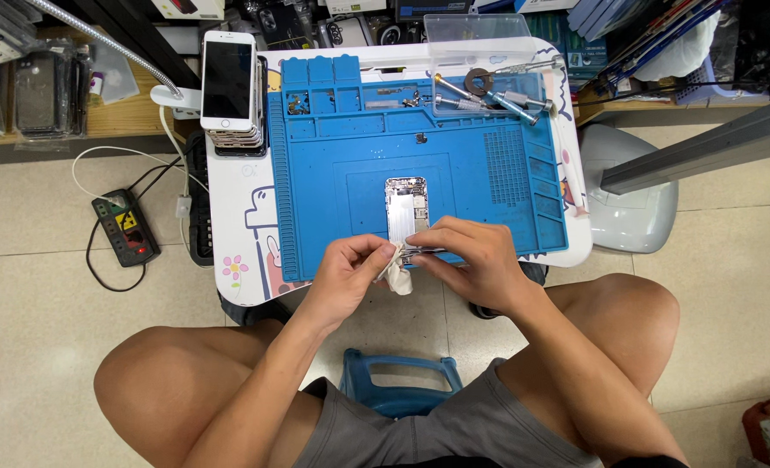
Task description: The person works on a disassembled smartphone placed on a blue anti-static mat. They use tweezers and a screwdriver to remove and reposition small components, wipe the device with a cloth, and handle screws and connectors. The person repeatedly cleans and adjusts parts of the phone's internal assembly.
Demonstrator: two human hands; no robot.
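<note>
Both hands meet at the near edge of the blue repair mat [489, 173]. The left hand [350, 269] pinches a small white cloth [396, 276] between its fingertips. The right hand [476, 260] is curled, pinching metal tweezers [424, 251] whose tips touch the cloth. Just beyond the fingers, an opened phone body [405, 208] lies in the mat's middle. A stack of phones [229, 87] stands at the surface's far left corner, screwdrivers [489, 95] at its far right.

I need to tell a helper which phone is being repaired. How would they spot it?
Find the blue work mat on the small table. Near its front edge, just beyond both hands, lies the opened phone: silver insides exposed, unlike the intact white phones stacked off the mat's left corner.
</note>
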